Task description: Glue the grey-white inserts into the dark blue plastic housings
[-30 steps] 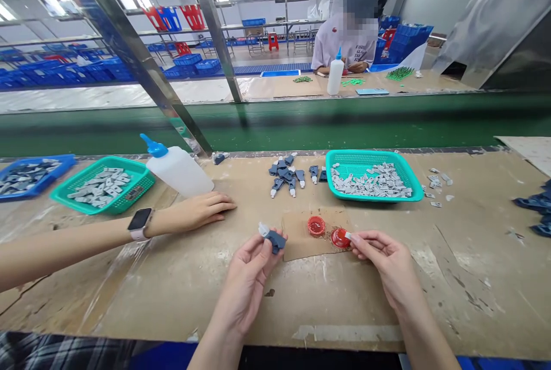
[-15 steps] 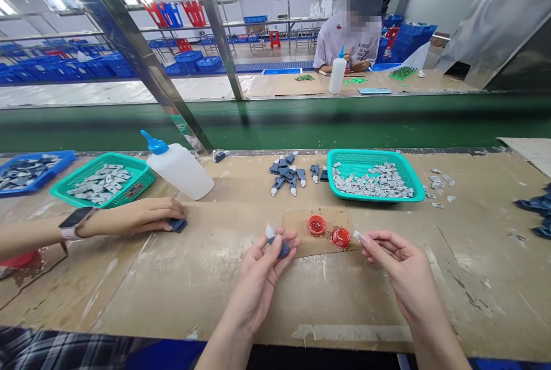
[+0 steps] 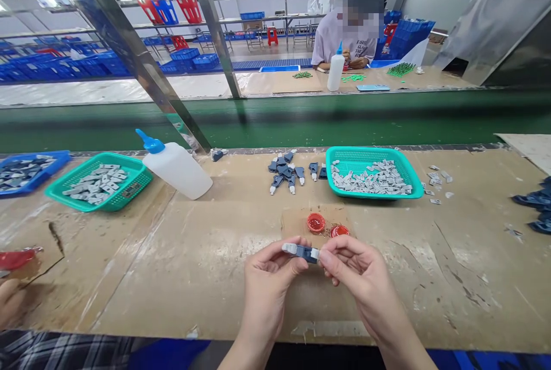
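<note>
In front of me, my left hand [image 3: 271, 269] grips a dark blue plastic part [image 3: 305, 252] with a whitish tip pointing left. My right hand [image 3: 357, 267] pinches a small light grey piece [image 3: 315, 254] against the part's right end. Just beyond my fingers lie two red caps holding liquid, the left cap [image 3: 316, 222] in full sight and the right cap [image 3: 340, 231] partly behind my right hand. A pile of similar dark blue parts [image 3: 284, 172] rests farther back. Small light grey pieces [image 3: 383, 178] fill a green basket [image 3: 374, 194] to its right.
To the left stand a tilted white squeeze bottle [image 3: 178, 169], another green basket [image 3: 129, 201] and a blue tray [image 3: 60, 170]. A co-worker's hand [image 3: 11, 301] shows at the left edge. Loose grey bits [image 3: 435, 178] and dark blue pieces [image 3: 536, 203] lie right. Another person sits across the green belt [image 3: 279, 123].
My hands have come together, bringing the small grey piece from beside the right red cap to the dark blue part, now turned sideways. The co-worker's hand has withdrawn left with a dark blue part.
</note>
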`<state>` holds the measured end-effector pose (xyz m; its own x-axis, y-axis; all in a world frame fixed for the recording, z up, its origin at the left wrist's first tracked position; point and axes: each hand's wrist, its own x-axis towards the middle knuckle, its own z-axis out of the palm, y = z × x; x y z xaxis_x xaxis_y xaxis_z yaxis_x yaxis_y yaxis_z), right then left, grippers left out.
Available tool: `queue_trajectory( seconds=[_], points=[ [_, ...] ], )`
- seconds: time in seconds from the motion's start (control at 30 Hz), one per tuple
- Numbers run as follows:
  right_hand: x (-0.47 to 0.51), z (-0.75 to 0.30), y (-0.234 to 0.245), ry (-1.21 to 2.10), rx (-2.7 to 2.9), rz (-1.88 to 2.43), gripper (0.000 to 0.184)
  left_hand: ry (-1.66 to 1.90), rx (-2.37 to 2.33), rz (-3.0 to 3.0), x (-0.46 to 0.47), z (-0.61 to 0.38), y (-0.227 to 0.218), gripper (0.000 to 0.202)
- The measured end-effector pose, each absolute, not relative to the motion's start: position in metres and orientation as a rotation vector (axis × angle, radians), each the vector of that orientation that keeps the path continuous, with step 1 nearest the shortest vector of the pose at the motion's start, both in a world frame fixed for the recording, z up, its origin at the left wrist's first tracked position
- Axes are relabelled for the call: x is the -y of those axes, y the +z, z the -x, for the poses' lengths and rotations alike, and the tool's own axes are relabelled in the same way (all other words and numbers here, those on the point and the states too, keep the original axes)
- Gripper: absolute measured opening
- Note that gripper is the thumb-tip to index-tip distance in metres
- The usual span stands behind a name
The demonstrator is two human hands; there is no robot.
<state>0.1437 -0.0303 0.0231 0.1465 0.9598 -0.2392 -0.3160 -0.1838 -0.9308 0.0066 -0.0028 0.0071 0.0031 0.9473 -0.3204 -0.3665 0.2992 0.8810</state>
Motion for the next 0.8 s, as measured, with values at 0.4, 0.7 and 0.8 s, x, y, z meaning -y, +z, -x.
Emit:
queue_trajectory(
  seconds=[0.4,0.7,0.8],
  points=[
    [0.03,-0.149,0.01,1.443,0.866,1.219,0.037,1.188,-1.124,-0.888,0.008,-0.011,0.012,0.032],
    [0.035,-0.147,0.014,1.629,0.828,1.031,0.035,1.099,-0.994,-1.058,0.007,-0.014,0.022,0.031],
    [0.033,-0.145,0.019,1.605,0.842,1.085,0.032,0.964,-0.904,-1.049,0.003,-0.015,0.02,0.039]
  ],
)
